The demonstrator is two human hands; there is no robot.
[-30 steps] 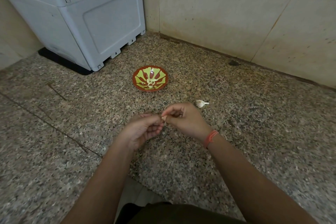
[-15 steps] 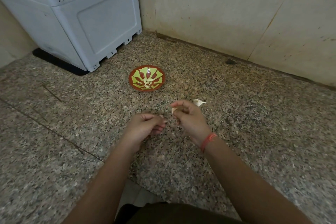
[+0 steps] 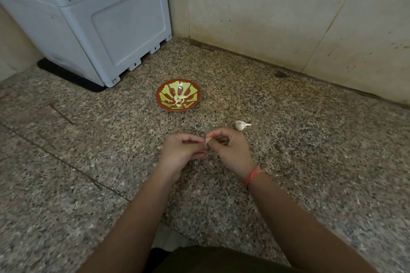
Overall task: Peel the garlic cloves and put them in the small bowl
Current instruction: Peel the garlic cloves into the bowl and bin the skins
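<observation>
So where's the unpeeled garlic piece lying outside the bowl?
Head view: the garlic piece lies on the granite just beyond the right hand, right of the small bowl.

Granite surface (image 3: 310,162) — small bowl (image 3: 193,92), garlic piece (image 3: 240,125), grey box (image 3: 106,29) on mat (image 3: 73,77)
</observation>
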